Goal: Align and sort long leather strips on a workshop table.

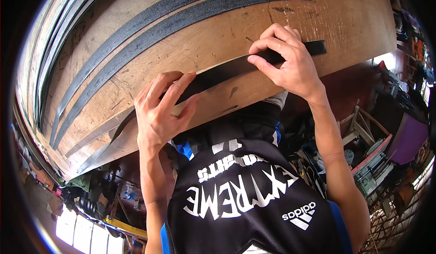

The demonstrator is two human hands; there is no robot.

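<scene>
My left hand (pixel 161 111) has its fingers curled over a long dark strip (pixel 220 71) near the front edge of the wooden tabletop (pixel 345 15), with the thumb at the strip's lower edge. Further right, my right hand (pixel 288 63) grips the same strip between curled fingers and thumb, close to its squared right end. The strip runs on leftward behind my left hand and narrows in view toward the lower left.
Two textured dark strips (pixel 152 38) lie parallel farther back on the table. Several long, thin layered strips (pixel 52 65) curve along the left side. Cluttered shop gear, a purple panel (pixel 408 133) and a wooden frame (pixel 356 122) stand beyond the table's right and front edges.
</scene>
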